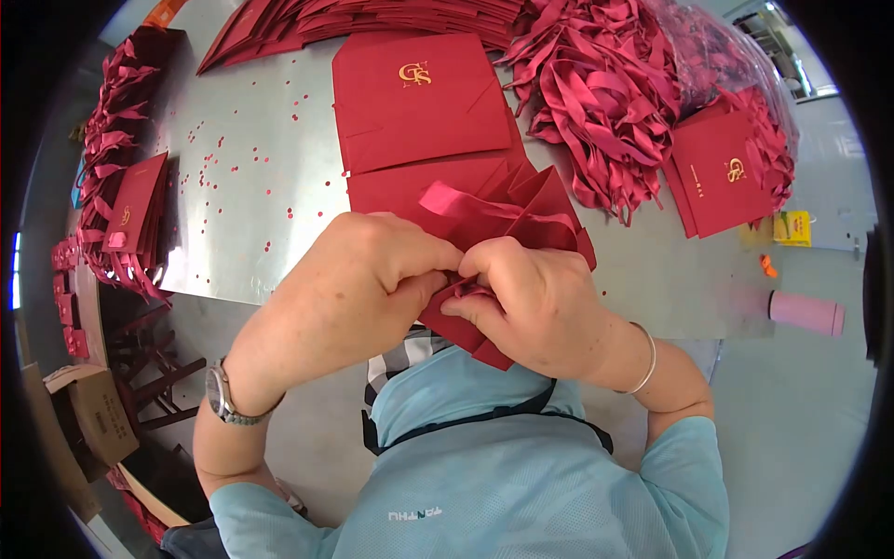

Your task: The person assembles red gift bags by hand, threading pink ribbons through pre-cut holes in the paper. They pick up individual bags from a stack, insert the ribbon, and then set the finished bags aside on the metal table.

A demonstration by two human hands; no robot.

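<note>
A red paper gift bag is held at the table's near edge, close to my body, partly covered by my fingers. My left hand is closed, thumb and forefinger pinching at the bag's top edge. Right beside it, my right hand is closed too, with a bit of dark red ribbon showing at its fingertips. The two sets of fingertips meet, and what lies between them is mostly hidden. A pink ribbon handle loops up behind my hands, over the bag's open folds.
Flat red bags with a gold logo lie ahead, more stacked behind. Loose ribbons are heaped at right, beside another red bag. Finished-looking bags with ribbons line the left. A pink bottle is at far right.
</note>
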